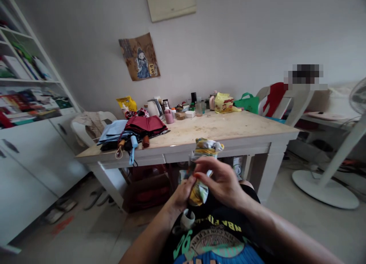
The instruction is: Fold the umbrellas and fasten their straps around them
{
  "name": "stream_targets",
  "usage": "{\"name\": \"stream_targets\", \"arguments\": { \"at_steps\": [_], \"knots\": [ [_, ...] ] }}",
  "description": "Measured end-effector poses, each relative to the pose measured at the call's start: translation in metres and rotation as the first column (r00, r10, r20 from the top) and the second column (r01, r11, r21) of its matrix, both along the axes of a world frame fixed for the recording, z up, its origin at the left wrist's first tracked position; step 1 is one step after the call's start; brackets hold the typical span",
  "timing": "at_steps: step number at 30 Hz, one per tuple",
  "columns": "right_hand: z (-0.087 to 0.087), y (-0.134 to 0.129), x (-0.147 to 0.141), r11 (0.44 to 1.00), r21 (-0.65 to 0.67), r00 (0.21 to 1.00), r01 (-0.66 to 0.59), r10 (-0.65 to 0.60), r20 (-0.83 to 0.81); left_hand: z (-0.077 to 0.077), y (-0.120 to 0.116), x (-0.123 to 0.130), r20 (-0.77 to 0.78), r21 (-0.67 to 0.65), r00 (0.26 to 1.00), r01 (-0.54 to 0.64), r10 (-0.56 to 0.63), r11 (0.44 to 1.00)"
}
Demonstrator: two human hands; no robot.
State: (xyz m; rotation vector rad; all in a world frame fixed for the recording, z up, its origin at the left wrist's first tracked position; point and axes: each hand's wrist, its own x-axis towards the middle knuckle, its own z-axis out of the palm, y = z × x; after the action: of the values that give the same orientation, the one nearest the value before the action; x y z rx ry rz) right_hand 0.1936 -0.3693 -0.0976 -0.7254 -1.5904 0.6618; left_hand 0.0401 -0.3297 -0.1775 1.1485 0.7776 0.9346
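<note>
Over my lap I hold a folded umbrella (pixel 200 195) of crumpled yellow, white and grey-green patterned cloth. My left hand (pixel 184 191) is closed round its middle from the left. From the right, my right hand (pixel 220 178) bends over the same cloth, thumb and fingers pinching it near the left thumb. The cloth bundle sticks out above and below the hands. Below it, by my shirt, a pale rounded piece (pixel 188 219) shows, which looks like the umbrella's handle. Part of the cloth is hidden behind my fingers.
Ahead stands a wooden-topped table (pixel 200 132). Folded umbrellas, a dark red one (pixel 147 125) and a light blue one (pixel 113 130), lie at its left. A kettle (pixel 154 108), bottles and bags line the back. A fan (pixel 326 180) stands right; a cardboard box (pixel 145 203) sits underneath.
</note>
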Motion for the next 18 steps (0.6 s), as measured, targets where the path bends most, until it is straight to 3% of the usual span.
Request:
{"name": "stream_targets", "arguments": {
  "at_steps": [2,3,5,7,9,10,13,18],
  "knots": [
    [-0.010,0.005,0.026,0.992,-0.014,0.965,0.129,-0.129,-0.229,0.002,0.004,-0.008,0.145,-0.119,0.978,0.170,-0.152,0.978],
    [-0.016,0.010,0.037,0.989,-0.084,0.939,0.118,-0.139,-0.315,0.003,0.005,-0.011,0.221,-0.138,0.947,0.269,-0.235,0.953],
    [-0.029,0.021,0.050,0.971,-0.211,0.924,-0.109,0.021,-0.382,0.001,0.005,-0.009,0.332,-0.126,0.863,0.440,-0.380,0.889],
    [-0.039,0.030,0.048,0.866,-0.296,0.875,-0.402,0.269,-0.402,-0.002,0.005,-0.002,0.357,-0.113,0.787,0.572,-0.504,0.813],
    [-0.041,0.035,0.036,0.750,-0.317,0.787,-0.581,0.417,-0.455,-0.004,0.004,0.006,0.338,-0.108,0.742,0.642,-0.579,0.759],
    [-0.040,0.036,0.029,0.718,-0.313,0.754,-0.622,0.444,-0.484,-0.004,0.003,0.009,0.325,-0.102,0.732,0.657,-0.599,0.747],
    [-0.026,0.039,0.014,0.698,-0.277,0.712,-0.661,0.467,-0.525,0.002,-0.002,0.012,0.328,-0.075,0.712,0.675,-0.621,0.734],
    [-0.006,0.047,0.007,0.633,-0.136,0.603,-0.762,0.617,-0.506,0.006,-0.012,0.014,0.464,-0.082,0.581,0.780,-0.669,0.621]
  ]
}}
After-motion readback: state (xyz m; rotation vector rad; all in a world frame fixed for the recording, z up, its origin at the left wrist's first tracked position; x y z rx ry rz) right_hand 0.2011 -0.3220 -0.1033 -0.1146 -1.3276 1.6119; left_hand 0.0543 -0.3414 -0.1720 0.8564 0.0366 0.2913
